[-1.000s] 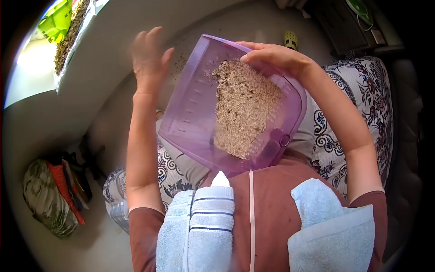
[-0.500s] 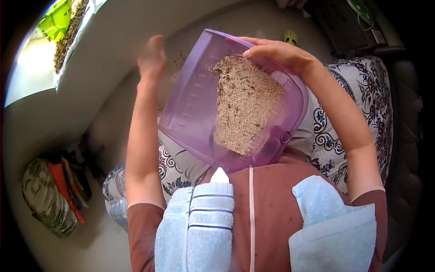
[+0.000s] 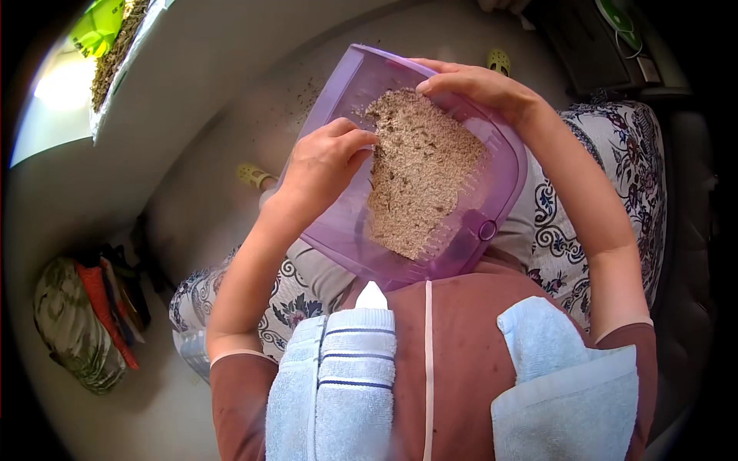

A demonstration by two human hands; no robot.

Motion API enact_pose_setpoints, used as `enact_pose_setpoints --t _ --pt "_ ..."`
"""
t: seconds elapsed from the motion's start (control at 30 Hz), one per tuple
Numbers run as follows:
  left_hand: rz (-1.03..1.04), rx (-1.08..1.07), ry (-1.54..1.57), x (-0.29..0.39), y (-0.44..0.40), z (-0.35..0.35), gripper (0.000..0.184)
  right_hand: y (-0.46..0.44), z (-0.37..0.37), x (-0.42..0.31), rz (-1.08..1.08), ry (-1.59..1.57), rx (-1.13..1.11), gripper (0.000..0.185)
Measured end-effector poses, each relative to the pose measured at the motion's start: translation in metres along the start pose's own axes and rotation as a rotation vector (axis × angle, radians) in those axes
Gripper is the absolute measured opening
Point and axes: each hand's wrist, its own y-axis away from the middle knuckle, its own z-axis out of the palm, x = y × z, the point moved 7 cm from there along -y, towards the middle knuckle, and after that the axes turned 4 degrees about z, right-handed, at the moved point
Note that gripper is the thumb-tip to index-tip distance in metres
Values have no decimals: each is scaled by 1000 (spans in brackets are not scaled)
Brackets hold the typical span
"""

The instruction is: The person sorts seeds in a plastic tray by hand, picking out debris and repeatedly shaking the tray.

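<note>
A see-through purple plastic dustpan-like tray (image 3: 330, 223) rests tilted over my lap. Small beige grains (image 3: 423, 169) with dark bits mixed in lie heaped across its middle and right. My right hand (image 3: 473, 84) grips the far right rim, thumb inside and fingers behind the wall. Over the tray's left part is my left hand (image 3: 330, 157), its fingertips pinched together at the left edge of the grains. Whatever is between those fingertips is too small or hidden to make out.
Dark bits (image 3: 307, 96) are scattered on the floor beyond the tray. At upper left, a bright green container (image 3: 96, 31) stands near a heap of brown material (image 3: 115, 65). A camouflage bag (image 3: 73, 330) lies at left. Patterned fabric (image 3: 615, 169) covers the seat.
My left hand has come in from beyond the tray's left side to the edge of the grains, and its fingers have closed. My right hand keeps its hold.
</note>
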Motion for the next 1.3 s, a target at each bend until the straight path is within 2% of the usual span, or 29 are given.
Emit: enact_pose_setpoints --t 0.33,0.53,0.63,0.73,0.8,0.87,0.93,1.0,1.03,1.1,1.2,1.3 --pt "118 -28 -70 6 -10 8 11 1 -1 0 -14 21 -1 55" --pt "-255 -103 338 -8 -10 1 11 1 -3 3 -16 -10 2 55" --pt "-255 -124 325 -5 -12 0 11 3 -1 2 -16 1 0 58" --pt "-197 0 273 -12 -11 -17 12 7 -1 3 -12 8 13 62" --pt "-246 250 130 -35 -5 -53 12 8 -2 4 3 11 26 63" --pt "-211 405 -473 -59 8 -93 20 8 -2 3 -2 -13 16 58" --pt "-23 515 -854 -36 3 -101 23 8 -3 4 -1 -16 21 56" --pt "-62 249 -284 -29 -2 -71 23 7 -4 3 1 8 38 56" --pt "-128 -28 179 -11 2 -33 23 5 -4 4 -4 -10 21 56" --pt "-16 -172 210 21 2 -3 21 3 -6 7 -13 -43 0 57" --pt "-19 -211 115 29 4 21 18 7 -5 6 -5 -44 11 57" --pt "-51 -214 151 22 6 31 15 4 -12 8 -3 12 27 56"
